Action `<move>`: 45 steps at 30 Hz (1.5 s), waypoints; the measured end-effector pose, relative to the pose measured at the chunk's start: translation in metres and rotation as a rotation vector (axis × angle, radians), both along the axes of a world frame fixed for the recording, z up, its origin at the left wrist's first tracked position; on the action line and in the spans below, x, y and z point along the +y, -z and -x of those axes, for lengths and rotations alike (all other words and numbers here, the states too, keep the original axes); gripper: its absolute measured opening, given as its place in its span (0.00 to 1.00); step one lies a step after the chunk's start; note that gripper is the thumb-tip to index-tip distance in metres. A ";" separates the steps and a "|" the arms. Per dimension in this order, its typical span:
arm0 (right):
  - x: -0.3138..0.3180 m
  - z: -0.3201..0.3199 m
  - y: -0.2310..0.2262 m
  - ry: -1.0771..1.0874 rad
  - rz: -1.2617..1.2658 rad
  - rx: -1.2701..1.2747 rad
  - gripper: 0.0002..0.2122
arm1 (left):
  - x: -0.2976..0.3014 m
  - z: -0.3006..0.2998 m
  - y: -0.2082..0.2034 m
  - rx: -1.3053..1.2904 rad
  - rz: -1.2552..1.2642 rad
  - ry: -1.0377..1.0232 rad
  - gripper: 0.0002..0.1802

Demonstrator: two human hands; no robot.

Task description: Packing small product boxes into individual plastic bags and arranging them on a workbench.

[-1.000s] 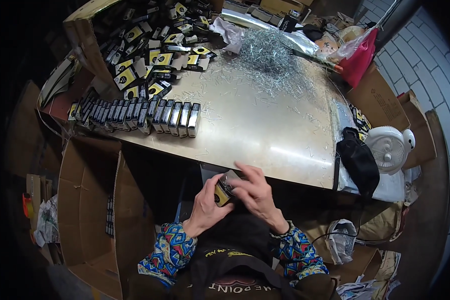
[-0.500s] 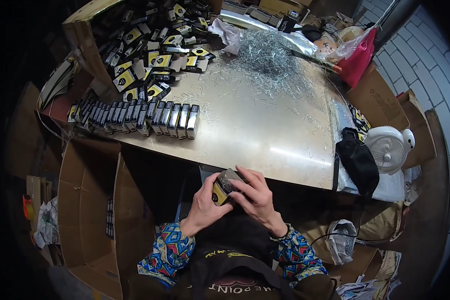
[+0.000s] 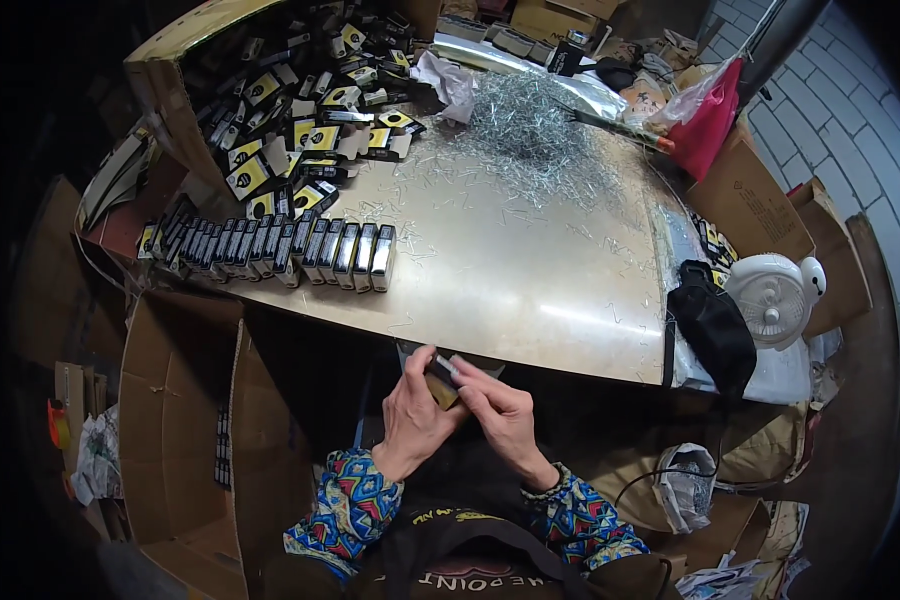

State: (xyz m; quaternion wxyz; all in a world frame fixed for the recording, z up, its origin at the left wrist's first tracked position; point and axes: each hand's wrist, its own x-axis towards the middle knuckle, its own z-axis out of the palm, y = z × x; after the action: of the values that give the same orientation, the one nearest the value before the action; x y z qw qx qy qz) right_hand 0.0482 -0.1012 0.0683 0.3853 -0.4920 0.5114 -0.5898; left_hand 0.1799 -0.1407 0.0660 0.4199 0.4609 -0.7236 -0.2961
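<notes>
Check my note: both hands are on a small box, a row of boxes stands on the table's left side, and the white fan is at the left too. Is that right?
Not quite: the white fan is at the right, as the head view shows. The left hand and right hand are on a small box, and the row of boxes does stand on the table's left side.

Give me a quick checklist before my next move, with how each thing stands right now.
1. Left hand gripping the small box: ok.
2. Right hand at the box: ok, fingers by its upper end.
3. Box flap fully closed: cannot tell, fingers and blur hide it.
4. Row of boxes upright at its right end: ok.
5. Tabletop free of loose metal pieces: not ok, some lie scattered beyond the heap.
</notes>
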 end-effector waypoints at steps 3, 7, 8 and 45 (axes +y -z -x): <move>0.001 -0.001 -0.001 -0.035 -0.014 -0.037 0.10 | 0.000 0.005 -0.001 -0.063 0.035 -0.010 0.33; -0.003 -0.007 -0.017 0.088 -0.061 0.055 0.11 | 0.002 0.009 0.002 -0.062 0.002 -0.007 0.29; -0.004 -0.006 -0.018 0.088 -0.116 0.039 0.11 | 0.002 0.009 0.002 -0.062 0.002 -0.006 0.29; -0.062 0.110 -0.024 0.483 0.485 0.749 0.18 | -0.018 0.017 0.009 -0.031 -0.047 0.254 0.42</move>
State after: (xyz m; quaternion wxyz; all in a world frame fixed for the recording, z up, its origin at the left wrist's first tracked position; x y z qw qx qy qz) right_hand -0.0614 -0.1628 0.0927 -0.0975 -0.6129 0.5620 -0.5469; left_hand 0.1634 -0.1585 0.0568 0.3571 0.3798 -0.7754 -0.3564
